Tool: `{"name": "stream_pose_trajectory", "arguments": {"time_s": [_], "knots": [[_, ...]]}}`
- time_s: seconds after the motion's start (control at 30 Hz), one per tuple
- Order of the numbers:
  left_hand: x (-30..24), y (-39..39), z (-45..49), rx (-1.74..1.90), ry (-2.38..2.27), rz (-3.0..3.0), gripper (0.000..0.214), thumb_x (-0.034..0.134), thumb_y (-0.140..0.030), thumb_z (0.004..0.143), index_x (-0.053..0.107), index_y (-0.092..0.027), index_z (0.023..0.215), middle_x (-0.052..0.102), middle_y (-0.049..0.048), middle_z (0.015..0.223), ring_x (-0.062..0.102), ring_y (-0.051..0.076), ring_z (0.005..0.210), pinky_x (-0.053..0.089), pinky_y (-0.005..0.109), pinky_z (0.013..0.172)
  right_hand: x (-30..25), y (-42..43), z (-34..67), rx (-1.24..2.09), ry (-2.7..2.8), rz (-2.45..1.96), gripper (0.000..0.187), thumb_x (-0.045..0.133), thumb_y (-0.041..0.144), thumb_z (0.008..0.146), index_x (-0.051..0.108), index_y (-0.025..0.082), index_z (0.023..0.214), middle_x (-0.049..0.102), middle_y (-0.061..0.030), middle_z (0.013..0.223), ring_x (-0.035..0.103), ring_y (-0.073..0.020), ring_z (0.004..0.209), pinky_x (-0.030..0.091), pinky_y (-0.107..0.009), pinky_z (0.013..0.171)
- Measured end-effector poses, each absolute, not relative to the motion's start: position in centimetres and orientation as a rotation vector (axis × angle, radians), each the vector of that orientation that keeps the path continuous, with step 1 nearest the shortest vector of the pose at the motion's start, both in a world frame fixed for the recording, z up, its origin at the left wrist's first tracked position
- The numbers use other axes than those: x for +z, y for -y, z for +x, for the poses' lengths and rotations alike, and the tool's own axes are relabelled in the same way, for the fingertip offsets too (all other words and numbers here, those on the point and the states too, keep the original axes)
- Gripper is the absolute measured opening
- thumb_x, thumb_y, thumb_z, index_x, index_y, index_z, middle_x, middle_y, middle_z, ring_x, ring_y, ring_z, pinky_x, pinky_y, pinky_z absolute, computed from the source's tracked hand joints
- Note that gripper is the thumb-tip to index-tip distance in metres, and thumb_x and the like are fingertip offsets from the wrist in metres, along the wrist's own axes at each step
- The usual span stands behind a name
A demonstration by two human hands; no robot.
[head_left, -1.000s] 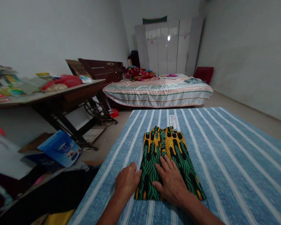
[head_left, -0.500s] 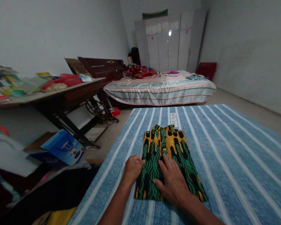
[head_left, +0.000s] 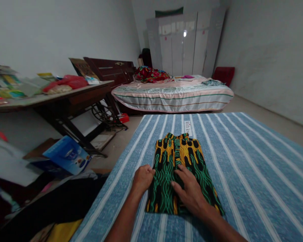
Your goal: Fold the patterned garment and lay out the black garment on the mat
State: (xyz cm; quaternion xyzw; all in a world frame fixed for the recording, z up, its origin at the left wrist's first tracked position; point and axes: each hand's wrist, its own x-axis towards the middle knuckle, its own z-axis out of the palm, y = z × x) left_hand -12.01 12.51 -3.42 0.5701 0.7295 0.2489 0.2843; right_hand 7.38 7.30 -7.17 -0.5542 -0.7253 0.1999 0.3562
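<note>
The right hand [head_left: 189, 190] is loosely spread over the lower front of a folded patterned shirt [head_left: 164, 181], fingertips at the button strip. The left hand [head_left: 142, 179] is curled at the shirt's left edge; whether it pinches fabric I cannot tell. The shirt lies flat on striped blue cloth [head_left: 242, 188], collar away, near printed lettering [head_left: 187, 127]. Beyond stand a bed [head_left: 171, 101] and pale wardrobe [head_left: 176, 47].
</note>
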Motion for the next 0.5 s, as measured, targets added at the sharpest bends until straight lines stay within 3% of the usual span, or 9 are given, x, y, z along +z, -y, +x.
{"name": "stream_pose_trajectory", "arguments": {"time_s": [0.13, 0.3, 0.5], "knots": [[-3.7, -12.4, -12.0, 0.695, -1.896, 1.438, 0.021, 0.05, -0.024, 0.076, 0.046, -0.021, 0.055, 0.042, -0.006, 0.038, 0.042, 0.011, 0.037, 0.027, 0.022, 0.043, -7.1, -7.5, 7.7, 0.484, 1.783, -1.373, 0.034, 0.047, 0.03, 0.087, 0.062, 0.014, 0.113, 0.055, -0.0142, 0.13, 0.049, -0.0248, 0.122, 0.04, -0.042, 0.104], [-3.9, -12.2, -12.3, 0.734, -1.811, 1.325, 0.016, 0.05, -0.023, 0.073, 0.046, -0.021, 0.058, 0.042, -0.0079, 0.038, 0.038, 0.009, 0.031, 0.027, 0.021, 0.038, -5.4, -8.9, 7.8, 0.205, 1.833, -1.273, 0.029, 0.047, 0.023, 0.085, 0.063, 0.017, 0.108, 0.057, -0.0132, 0.125, 0.05, -0.0248, 0.119, 0.04, -0.044, 0.102], [-4.0, -13.3, -12.0, 0.838, -1.876, 1.378, 0.022, 0.06, -0.036, 0.069, 0.051, -0.019, 0.059, 0.048, -0.0061, 0.045, 0.046, 0.01, 0.041, 0.031, 0.021, 0.043, -3.4, -13.0, 8.0, 0.088, 2.073, -1.571, 0.028, 0.05, 0.025, 0.085, 0.062, 0.018, 0.108, 0.059, -0.0139, 0.118, 0.046, -0.0301, 0.119, 0.038, -0.046, 0.096]]}}
